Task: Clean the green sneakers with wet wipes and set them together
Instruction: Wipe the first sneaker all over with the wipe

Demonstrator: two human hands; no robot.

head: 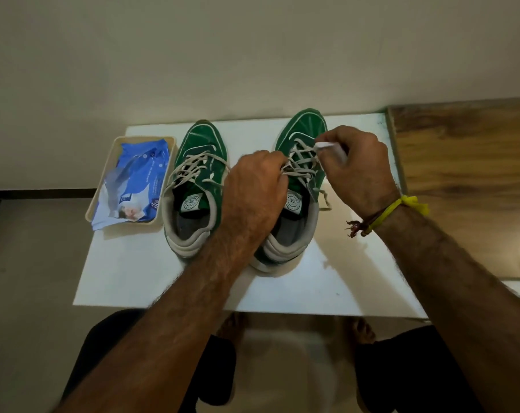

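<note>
Your legs: dark shorts at the bottom edge, bare feet point(361, 330) showing under the table.
Table: white top point(151, 272), you're looking straight down on it.
Your left hand: left hand point(254, 186) is curled over the inner side of the right-side sneaker point(299, 162), fingers pinching its pale laces point(297, 169).
Your right hand: right hand point(357, 165) is curled too, pinching a small white wet wipe point(327, 146) against the laces up near the toe end. Yellow and red threads point(384, 214) are tied on that wrist.
Other sneaker: the left-side sneaker point(200, 162) sits just beside the first, toes pointing away from you, nobody touching it.
Wipes: blue wipes pack point(133, 180) lies in a cream tray point(104, 186), touching-close to the left-side sneaker.
Far side: plain pale wall point(223, 55), wooden panel point(467, 174) off to the right.
</note>
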